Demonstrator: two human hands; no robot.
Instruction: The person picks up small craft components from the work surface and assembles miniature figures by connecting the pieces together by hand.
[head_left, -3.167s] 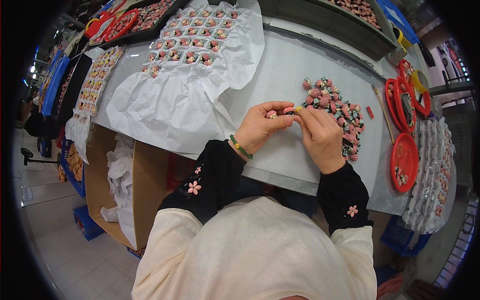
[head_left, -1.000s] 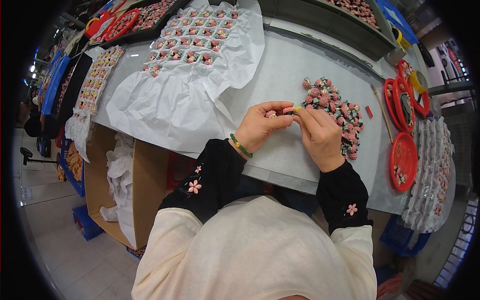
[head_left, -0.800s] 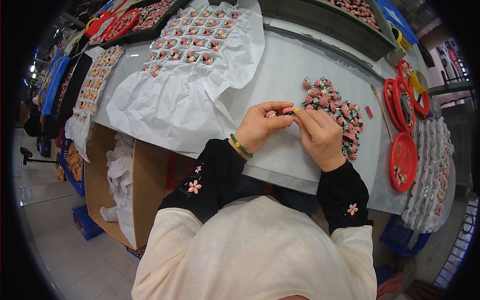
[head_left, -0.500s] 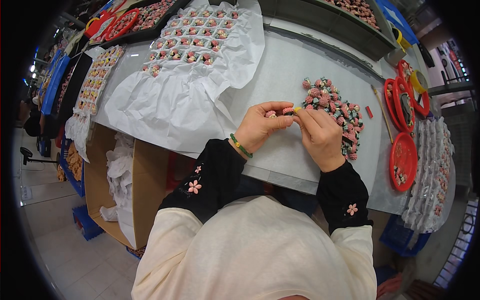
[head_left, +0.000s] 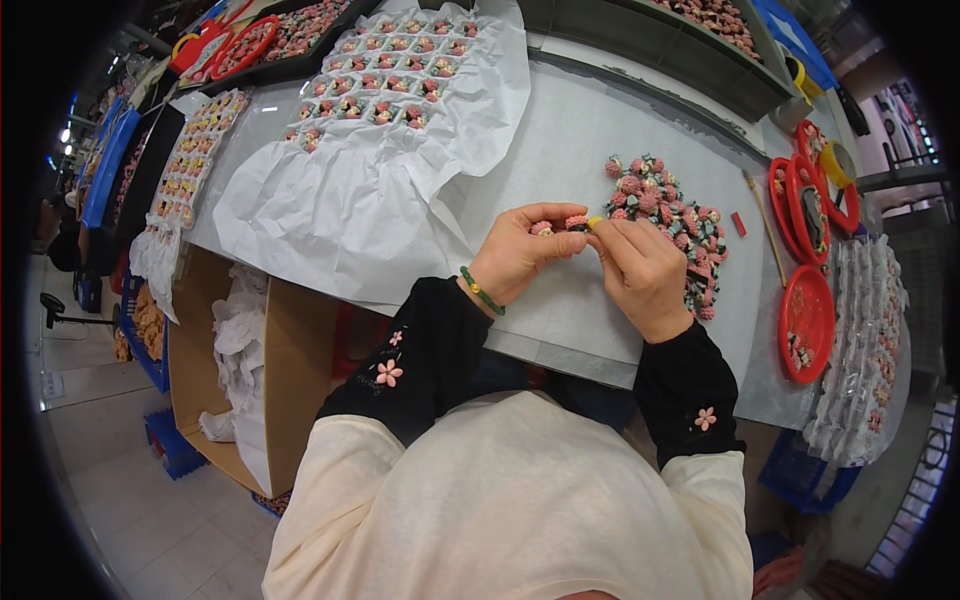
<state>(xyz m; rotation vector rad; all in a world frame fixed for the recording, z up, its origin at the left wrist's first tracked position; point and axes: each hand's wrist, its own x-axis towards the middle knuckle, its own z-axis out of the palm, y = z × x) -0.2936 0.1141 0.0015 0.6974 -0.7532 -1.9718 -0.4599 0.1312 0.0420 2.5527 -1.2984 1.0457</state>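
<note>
Over the near part of the worktable, my left hand (head_left: pixel 515 250) pinches a small pink knobbly figurine (head_left: pixel 575 222) between thumb and forefinger. A second pink piece (head_left: pixel 541 228) shows within the curl of that hand. My right hand (head_left: pixel 645 275) is closed, its fingertips meeting the left ones at the figurine. Something small and yellow (head_left: pixel 596 221) shows at those fingertips; whether it is held or worn on a finger cannot be made out. Just beyond my right hand lies a loose pile of similar pink figurines (head_left: pixel 655 198) with dark green and cream parts.
Left of my hands, white paper (head_left: pixel 330 215) carries a tray of figurines (head_left: pixel 385 85) in rows. Right of the pile are a red block (head_left: pixel 739 224), a thin stick (head_left: pixel 766 228) and red dishes (head_left: pixel 806 345). A grey bin (head_left: pixel 640 45) borders the far side; a cardboard box (head_left: pixel 300 370) stands lower left.
My right hand has shifted very slightly to the right. My left hand keeps the same grip and place.
</note>
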